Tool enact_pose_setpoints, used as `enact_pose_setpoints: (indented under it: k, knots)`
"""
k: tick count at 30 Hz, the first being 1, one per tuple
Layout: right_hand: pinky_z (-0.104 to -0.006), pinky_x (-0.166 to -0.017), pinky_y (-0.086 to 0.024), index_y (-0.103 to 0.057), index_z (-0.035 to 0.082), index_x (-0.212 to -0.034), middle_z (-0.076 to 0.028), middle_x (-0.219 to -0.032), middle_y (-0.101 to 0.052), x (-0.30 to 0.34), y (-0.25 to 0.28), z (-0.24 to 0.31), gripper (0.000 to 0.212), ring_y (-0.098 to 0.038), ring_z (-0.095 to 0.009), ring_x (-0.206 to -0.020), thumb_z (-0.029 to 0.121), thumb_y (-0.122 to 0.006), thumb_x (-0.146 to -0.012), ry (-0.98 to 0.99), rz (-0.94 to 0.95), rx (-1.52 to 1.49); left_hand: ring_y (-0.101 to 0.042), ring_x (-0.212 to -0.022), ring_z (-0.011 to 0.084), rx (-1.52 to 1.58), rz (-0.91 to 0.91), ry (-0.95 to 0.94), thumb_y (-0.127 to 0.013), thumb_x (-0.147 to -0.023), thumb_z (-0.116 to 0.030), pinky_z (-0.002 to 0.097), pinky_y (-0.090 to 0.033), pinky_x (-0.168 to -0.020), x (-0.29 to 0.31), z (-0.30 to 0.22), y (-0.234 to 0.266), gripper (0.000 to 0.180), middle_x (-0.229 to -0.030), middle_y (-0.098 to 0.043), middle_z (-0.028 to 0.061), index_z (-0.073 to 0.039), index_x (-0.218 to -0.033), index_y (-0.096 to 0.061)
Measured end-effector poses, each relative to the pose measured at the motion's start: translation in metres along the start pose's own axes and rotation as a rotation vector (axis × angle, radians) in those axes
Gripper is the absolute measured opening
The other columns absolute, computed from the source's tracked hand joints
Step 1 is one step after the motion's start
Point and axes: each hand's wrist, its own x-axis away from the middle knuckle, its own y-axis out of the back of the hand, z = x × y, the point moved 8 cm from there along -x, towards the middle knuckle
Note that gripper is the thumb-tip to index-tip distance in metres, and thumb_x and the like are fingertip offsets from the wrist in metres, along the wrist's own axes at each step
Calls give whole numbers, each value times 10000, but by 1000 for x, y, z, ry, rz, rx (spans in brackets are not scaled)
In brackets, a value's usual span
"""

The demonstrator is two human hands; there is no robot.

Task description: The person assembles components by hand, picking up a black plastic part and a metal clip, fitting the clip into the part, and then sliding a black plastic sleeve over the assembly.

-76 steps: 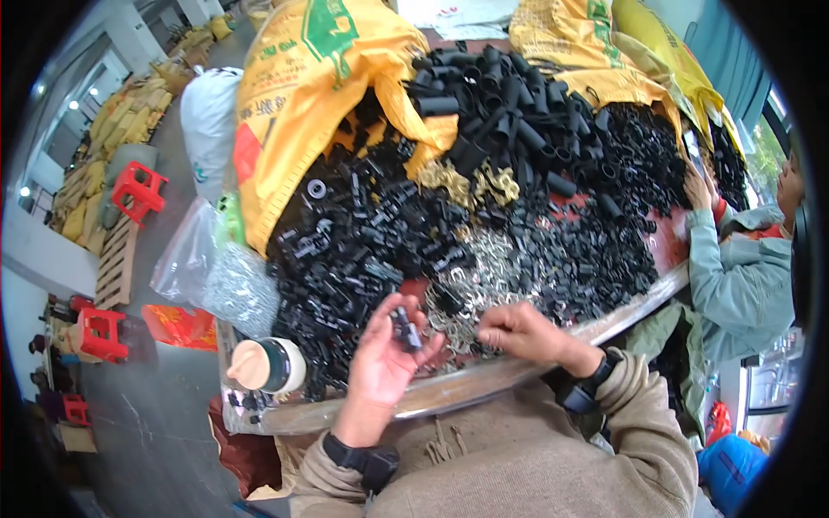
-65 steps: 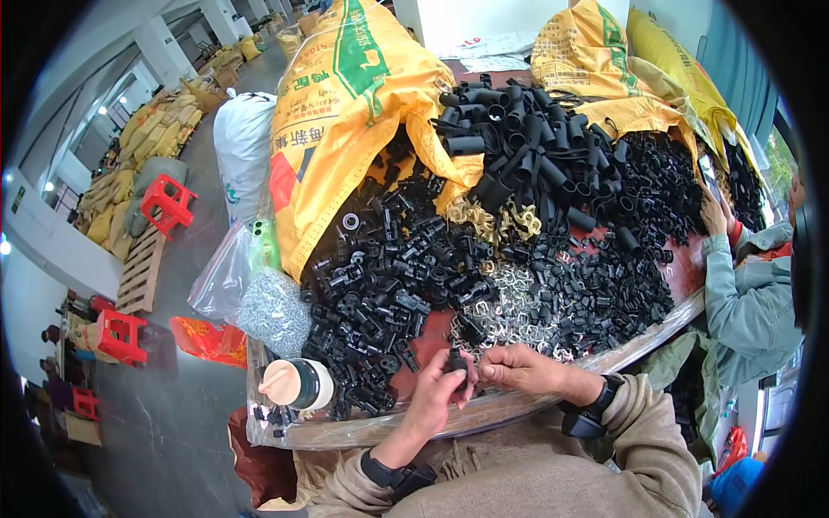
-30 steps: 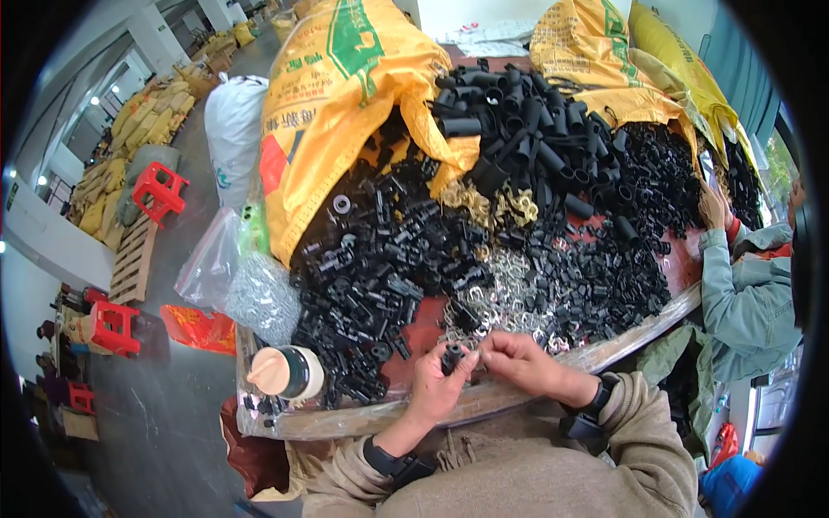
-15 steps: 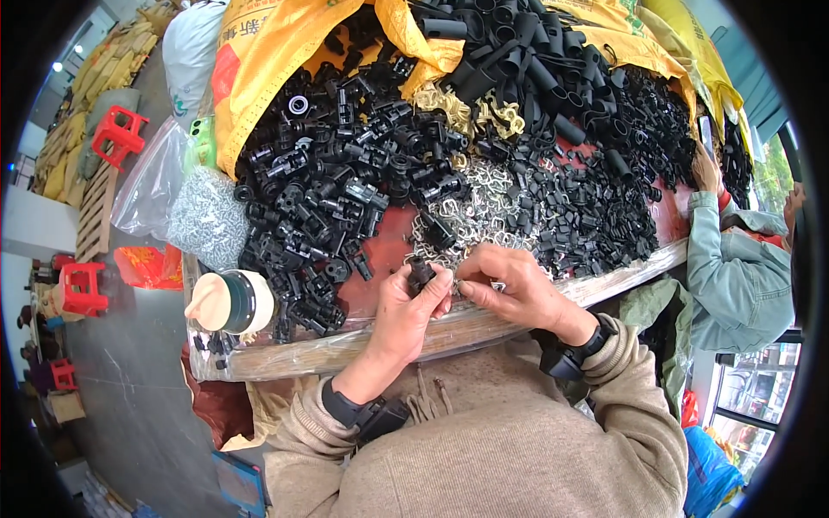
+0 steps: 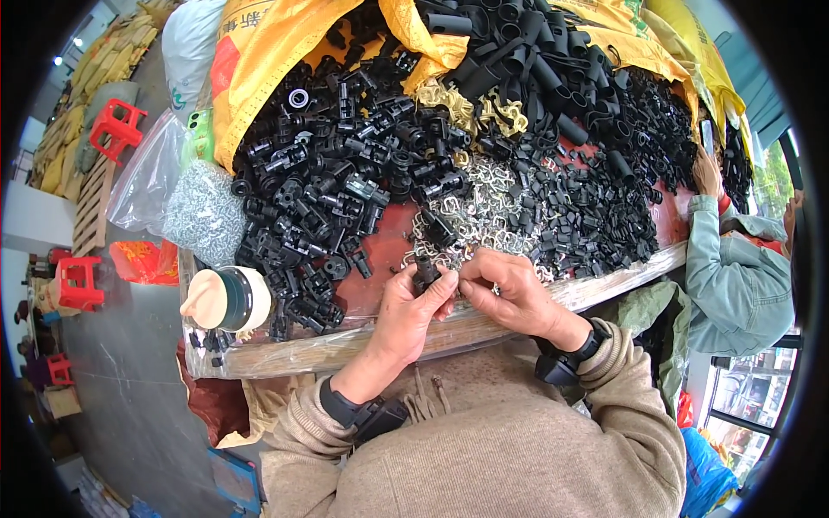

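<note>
Between the thumb and fingers of my left hand (image 5: 411,312) is a small black plastic part (image 5: 425,273), partly covered by the fingers. My right hand (image 5: 511,295) is beside it at the table's front edge, thumb and forefinger pinched together; whatever they hold is too small or hidden to name. Just beyond both hands lies a heap of silvery bent metal clips (image 5: 471,216). To its left spreads a large pile of black plastic fittings (image 5: 302,186), and to its right are many small black pieces (image 5: 596,211).
A lidded cup (image 5: 229,299) stands at the table's left corner, near a bag of small metal parts (image 5: 205,211). Black tubes (image 5: 527,60) and gold-coloured pieces (image 5: 503,115) lie farther back, below yellow sacks (image 5: 268,60). At the right, another person's sleeve (image 5: 734,268) reaches toward the pile.
Both hands stay nearly in place, with the right fingertips shifting slightly. The black part remains in the left hand. The whole view has moved a little.
</note>
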Motion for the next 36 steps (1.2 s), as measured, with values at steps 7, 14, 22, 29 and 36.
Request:
enact_pose_setpoints:
  k: [7, 14, 22, 29, 36]
  knots:
    - [-277, -522, -421, -541, 0, -756, -74, -666, -528, 3, -3, -17, 57, -536, -181, -589, 24, -587, -730, -161, 39, -221, -488, -660, 72, 294, 112, 120, -511, -857, -212, 190, -387, -532, 5, -1, -4, 272, -824, -532, 13, -42, -1065, -466]
    - [-273, -502, -395, -580, 25, -760, -58, -661, -516, 4, 5, -1, 78, -519, -166, -574, 1, -605, -690, -7, -11, 18, -513, -758, 88, 192, 149, 156, -479, -874, -213, 208, -412, -585, 6, 8, -5, 353, -936, -542, 23, -21, -1165, -428]
    - [-308, -481, -405, -580, 45, -734, -65, -650, -505, 4, 5, 11, 117, -516, -222, -556, 3, -632, -638, 163, -28, 276, -540, -801, 81, 21, 136, 160, -463, -882, -220, 199, -435, -625, 2, 17, 0, 365, -961, -563, 47, 0, -1170, -430]
    - [-324, -477, -404, -556, 48, -685, -60, -624, -481, 5, -5, 7, 99, -509, -241, -550, 38, -634, -626, 127, 122, 321, -525, -815, 71, -94, 173, 156, -455, -886, -211, 210, -456, -698, 9, 21, -5, 358, -960, -553, 34, 20, -1160, -444]
    - [-327, -474, -402, -554, 34, -686, -77, -620, -475, 7, -14, -2, 86, -510, -247, -539, 48, -628, -642, 47, 174, 336, -520, -895, 102, -138, 187, 187, -447, -888, -190, 255, -459, -759, 11, 29, -5, 326, -1026, -529, 34, 17, -1140, -453]
